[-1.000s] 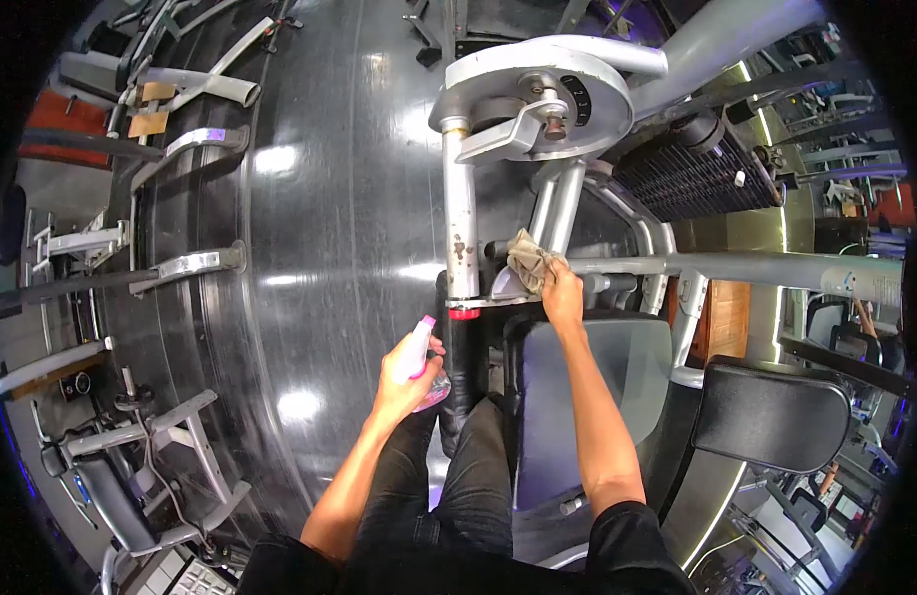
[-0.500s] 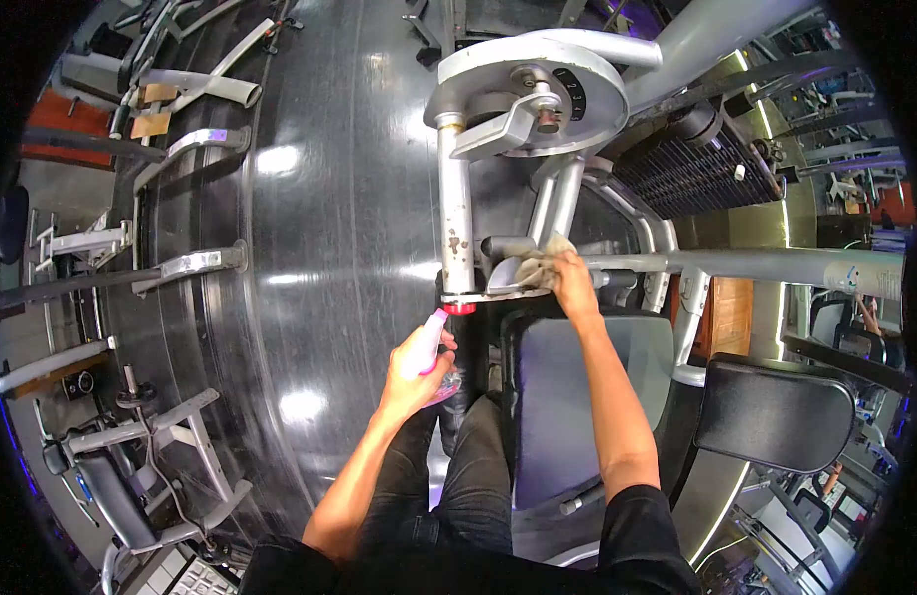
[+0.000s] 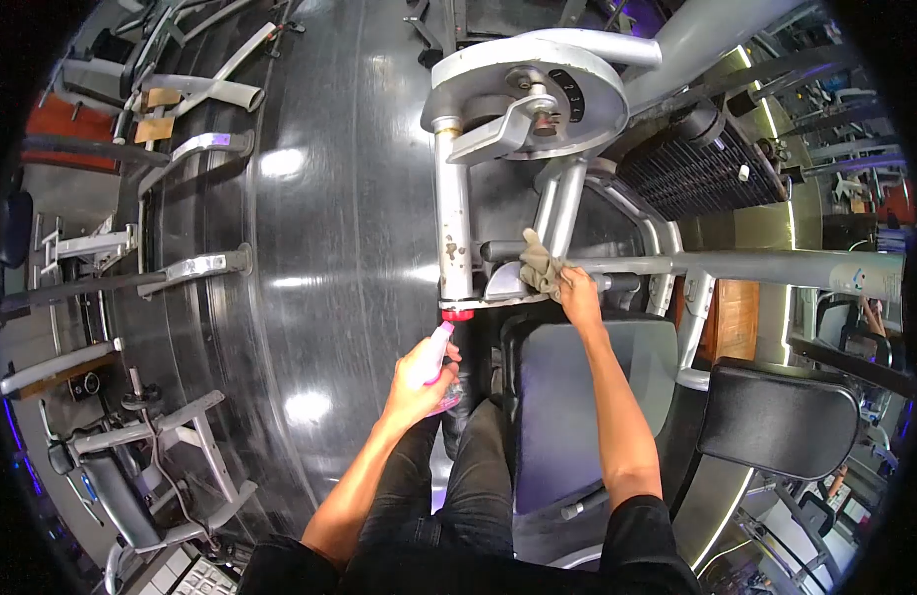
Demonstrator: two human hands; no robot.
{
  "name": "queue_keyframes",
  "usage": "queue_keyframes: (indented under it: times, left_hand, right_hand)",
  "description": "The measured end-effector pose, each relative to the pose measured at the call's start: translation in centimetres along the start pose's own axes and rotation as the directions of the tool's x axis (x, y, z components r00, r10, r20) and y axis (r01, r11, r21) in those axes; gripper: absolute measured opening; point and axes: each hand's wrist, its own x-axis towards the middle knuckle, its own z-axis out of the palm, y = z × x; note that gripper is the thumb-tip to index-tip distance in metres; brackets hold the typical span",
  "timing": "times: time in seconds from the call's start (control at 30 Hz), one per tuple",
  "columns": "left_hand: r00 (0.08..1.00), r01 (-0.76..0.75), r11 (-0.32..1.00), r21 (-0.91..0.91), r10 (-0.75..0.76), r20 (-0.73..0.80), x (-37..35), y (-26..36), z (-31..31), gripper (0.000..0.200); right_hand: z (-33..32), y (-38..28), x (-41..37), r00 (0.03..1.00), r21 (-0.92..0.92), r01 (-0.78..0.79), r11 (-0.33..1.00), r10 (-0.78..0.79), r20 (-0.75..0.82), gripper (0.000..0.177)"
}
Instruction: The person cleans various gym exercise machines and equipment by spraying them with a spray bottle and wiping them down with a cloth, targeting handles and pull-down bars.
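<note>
My left hand (image 3: 411, 389) is wrapped round a pink spray bottle (image 3: 436, 351), its nozzle end close below the red cap (image 3: 457, 315) of a silver machine arm (image 3: 453, 213). Paint on that arm is chipped near its lower end. In my right hand (image 3: 580, 299) is a crumpled grey-beige cloth (image 3: 541, 270), bunched at the fingertips. The cloth lies over a flat metal bracket (image 3: 505, 284) beside a dark roller (image 3: 508, 250); whether it presses on the bracket is hard to tell. Below my right hand is a padded grey seat (image 3: 587, 397).
A large silver numbered disc (image 3: 458, 79) sits above the arm. A black weight stack (image 3: 696, 164) stands to the right, with a black pad (image 3: 776, 416) lower down. Benches and racks (image 3: 205, 263) line the left side of the dark floor (image 3: 329, 248).
The cloth, blurred and spread over the bracket before, now stands bunched up, and my right hand has dipped slightly. My left hand and the spray bottle have moved down a little.
</note>
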Motion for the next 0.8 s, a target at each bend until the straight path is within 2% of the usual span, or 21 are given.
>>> queue_keyframes:
  times: [0.03, 0.1, 0.13, 0.2, 0.23, 0.3, 0.37, 0.4, 0.43, 0.47, 0.5, 0.53, 0.6, 0.63, 0.67, 0.73, 0.77, 0.8]
  left_hand:
    - [1.0, -0.001, 1.0, 0.003, 0.001, 0.001, 0.1, 0.2, 0.0, 0.03]
    - [1.0, 0.017, 0.999, 0.029, -0.017, 0.003, 0.4, 0.6, 0.3, 0.03]
    - [1.0, 0.017, 0.999, 0.028, -0.017, 0.008, 0.6, 0.9, 0.5, 0.03]
    - [0.999, 0.042, 0.999, -0.01, -0.042, -0.015, 0.8, 1.5, 0.6, 0.029]
    - [0.999, 0.042, 0.999, -0.009, -0.042, -0.015, 0.9, 1.7, 0.6, 0.029]
    - [1.0, 0.006, 1.0, 0.028, -0.006, -0.004, 1.2, 1.8, 0.7, 0.03]
    - [1.0, -0.001, 1.0, 0.007, 0.001, -0.006, 1.4, 2.4, 0.8, 0.03]
    - [1.0, -0.004, 1.0, -0.014, 0.004, -0.005, 1.4, 2.6, 0.7, 0.03]
    - [1.0, -0.005, 1.0, -0.01, 0.005, -0.009, 1.5, 2.6, 0.5, 0.03]
    - [1.0, -0.01, 1.0, -0.018, 0.01, -0.008, 1.6, 2.4, 0.3, 0.031]
    - [1.0, -0.016, 0.999, -0.029, 0.015, -0.007, 1.6, 2.3, 0.1, 0.033]
    - [1.0, -0.015, 0.999, -0.03, 0.015, -0.009, 1.7, 2.5, 0.0, 0.033]
    - [0.998, -0.042, 0.999, -0.02, 0.041, -0.046, 1.7, 2.9, 0.0, 0.04]
    - [0.998, -0.041, 0.999, -0.024, 0.04, -0.048, 1.6, 2.8, 0.0, 0.04]
    - [0.996, -0.059, 0.998, -0.031, 0.057, -0.061, 1.6, 2.6, -0.1, 0.044]
    - [0.994, -0.083, 0.996, -0.035, 0.08, -0.078, 1.4, 2.1, -0.3, 0.048]
    - [0.993, -0.103, 0.995, 0.001, 0.103, -0.058, 1.0, 1.7, -0.5, 0.053]
    - [0.991, -0.13, 0.991, 0.04, 0.132, -0.034, 1.1, 1.8, -0.7, 0.058]
  right_hand:
    - [0.8, 0.5, 0.5, 1.0, 0.003, -0.001, 1.0, 0.001, -0.002, 0.023]
    - [2.3, -0.7, 0.8, 0.99, 0.022, 0.051, 0.998, -0.048, -0.135, 0.022]
    - [2.6, -1.4, 0.7, 0.98, 0.06, 0.128, 0.99, -0.118, -0.159, 0.024]
    - [0.8, -4.9, 0.3, 0.997, 0.193, 0.078, 0.978, -0.071, -0.042, 0.026]
    - [0.6, -5.7, 0.3, 0.997, 0.193, 0.078, 0.978, -0.071, -0.043, 0.026]
    - [-0.1, -7.4, 0.5, 0.989, 0.452, -0.051, 0.891, -0.018, 0.146, 0.025]
    - [-1.3, -10.3, 2.6, 0.968, 0.466, 0.25, 0.849, -0.209, -0.138, 0.024]
    - [-2.1, -11.8, 4.2, 0.945, 0.5, 0.298, 0.814, -0.178, -0.274, 0.026]
    - [-3.7, -14.2, 6.0, 0.84, 0.4, 0.498, 0.769, -0.315, -0.442, 0.029]
    - [-4.9, -15.7, 7.8, 0.71, 0.188, 0.613, 0.767, -0.431, -0.557, 0.033]
    - [-5.8, -17.7, 8.6, 0.757, 0.274, 0.578, 0.769, -0.379, -0.532, 0.035]
    - [-5.2, -18.3, 10.0, 0.776, 0.287, 0.538, 0.793, -0.333, -0.535, 0.037]
    - [-2.6, -17.8, 12.3, 0.684, -0.162, 0.5, 0.851, -0.503, -0.529, 0.045]
    - [-1.1, -17.3, 12.5, 0.619, -0.348, 0.473, 0.809, -0.586, -0.522, 0.049]
    - [0.0, -17.3, 11.9, 0.673, -0.328, 0.438, 0.837, -0.548, -0.498, 0.051]
    - [2.4, -17.0, 10.3, 0.665, -0.184, 0.498, 0.847, -0.51, -0.546, 0.053]
    - [3.8, -16.0, 9.8, 0.7, -0.146, 0.436, 0.888, -0.437, -0.565, 0.052]
    - [4.7, -15.2, 10.0, 0.696, -0.144, 0.438, 0.888, -0.436, -0.571, 0.052]
